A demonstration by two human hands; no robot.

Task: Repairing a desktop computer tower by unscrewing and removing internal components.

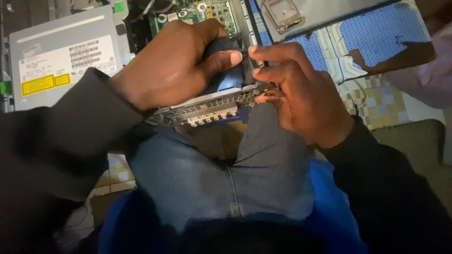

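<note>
My left hand grips a dark rounded part inside an open computer case, thumb pressed across it. My right hand pinches a thin dark cable or tool tip right beside that thumb, its fingers resting on the case's perforated metal rear edge. The case rests against my knees in blue jeans. A green circuit board shows just beyond my left hand. What lies under my palms is hidden.
A grey optical drive with white and yellow labels sits at the left. A metal side panel lies at the top right over a blue patterned cloth. Tiled floor shows below, and a blue seat edge.
</note>
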